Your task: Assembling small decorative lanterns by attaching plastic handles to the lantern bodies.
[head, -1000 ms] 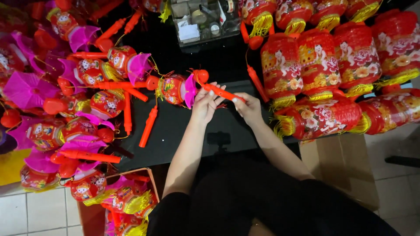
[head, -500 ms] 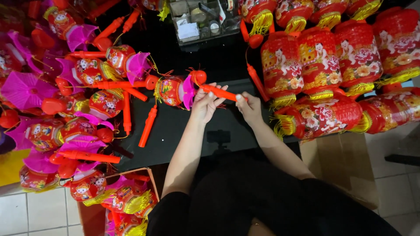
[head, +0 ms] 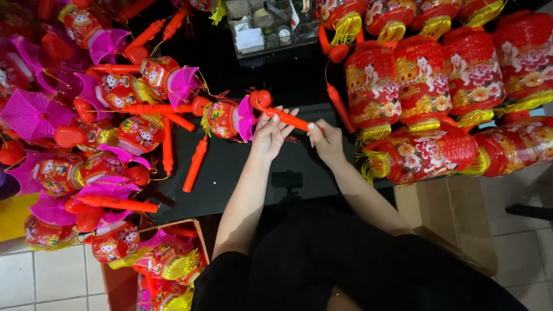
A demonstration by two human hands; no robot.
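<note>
Little has shifted since the earlier frames: both hands stay at frame centre over the black table [head: 230, 173], and the left fingers have spread slightly. The work is at the same step, handle still being fitted or adjusted at the lantern.

Left hand [head: 269, 133] cups the red handle stick [head: 288, 120] near its round knob end, fingers loosely curled round it. Right hand [head: 325, 140] pinches the stick's other end between thumb and fingertips. The stick lies tilted, its knob touching the small red lantern with a pink fan top [head: 227, 119], which rests on the table just left of the hands.

Cardboard box [head: 112, 282], lower left, holds more small lanterns with yellow tassels. Clear plastic organizer [head: 271, 26], top centre, holds small parts; what they are cannot be told.
</note>
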